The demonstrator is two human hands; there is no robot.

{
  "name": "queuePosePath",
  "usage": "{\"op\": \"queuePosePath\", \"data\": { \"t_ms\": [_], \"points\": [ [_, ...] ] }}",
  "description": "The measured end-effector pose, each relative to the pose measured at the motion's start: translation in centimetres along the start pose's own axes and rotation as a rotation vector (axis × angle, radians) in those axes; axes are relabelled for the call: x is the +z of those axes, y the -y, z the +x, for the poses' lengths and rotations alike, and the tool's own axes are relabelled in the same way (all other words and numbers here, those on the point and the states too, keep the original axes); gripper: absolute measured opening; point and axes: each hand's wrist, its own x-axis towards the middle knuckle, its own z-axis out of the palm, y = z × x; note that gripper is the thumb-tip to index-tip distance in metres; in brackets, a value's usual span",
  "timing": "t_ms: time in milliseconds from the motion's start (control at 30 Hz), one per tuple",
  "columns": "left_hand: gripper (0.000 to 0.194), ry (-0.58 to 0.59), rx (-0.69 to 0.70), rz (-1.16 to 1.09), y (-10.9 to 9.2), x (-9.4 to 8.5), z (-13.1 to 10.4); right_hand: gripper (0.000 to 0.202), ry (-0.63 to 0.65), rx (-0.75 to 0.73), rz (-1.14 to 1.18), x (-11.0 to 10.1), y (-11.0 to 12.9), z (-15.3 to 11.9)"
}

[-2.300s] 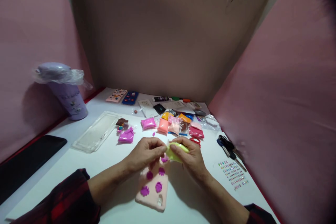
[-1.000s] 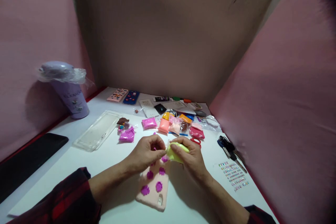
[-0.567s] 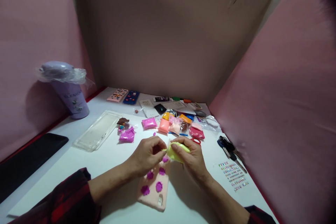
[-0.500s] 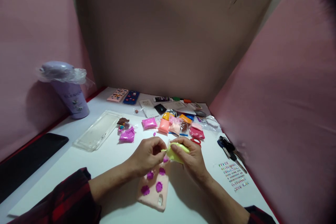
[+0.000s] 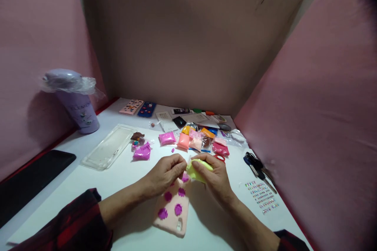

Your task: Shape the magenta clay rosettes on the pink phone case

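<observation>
My right hand (image 5: 214,174) is wrapped around a packet of yellow modelling clay (image 5: 198,171), its thumb pressing on the near side. At the packet's left end, the thumb and forefinger of my left hand (image 5: 169,170) are pinched together on a bit of yellow clay, mostly hidden by the fingers. Below both hands a pale pink clay-covered phone case (image 5: 171,221) lies flat on the table. Rough magenta clay blobs (image 5: 178,209) dot its surface, and my left hand hides part of its far end.
Several clay packets (image 5: 167,138) lie beyond my hands, near red-handled scissors (image 5: 219,159). On the left are a clear case package (image 5: 107,149), a black phone-like slab (image 5: 38,184) and a purple tumbler (image 5: 79,110). Gem stickers (image 5: 262,196) and keys (image 5: 256,166) lie right.
My left fingers have closed more tightly together. The thin yellow strand that showed between them and the packet is now hardly visible. My right hand keeps its hold on the packet.
</observation>
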Motion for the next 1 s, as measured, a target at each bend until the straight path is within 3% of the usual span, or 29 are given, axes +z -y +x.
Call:
{"op": "queuePosePath", "data": {
  "t_ms": [200,433,667,800,1000],
  "points": [
    [0.04,-0.028,-0.005,0.037,0.3,0.1,0.0,0.018,0.024,0.004,0.008,0.1,0.0,-0.2],
    [0.015,-0.074,-0.017,-0.126,-0.3,0.1,0.1,0.018,0.02,0.015,0.015,0.0,-0.2,-0.1],
    [0.008,-0.159,0.025,-0.117,0.1,0.5,0.2,0.017,0.019,0.031,0.048,0.2,-0.4,-0.2],
    [0.008,-0.157,0.039,-0.056,0.0,0.4,0.0,0.018,0.016,0.051,0.078,0.4,-0.3,-0.2],
    [0.016,-0.108,0.193,0.143,-0.7,0.3,-0.2,0.024,-0.007,0.114,0.153,0.5,-0.1,0.0]
  ]
}}
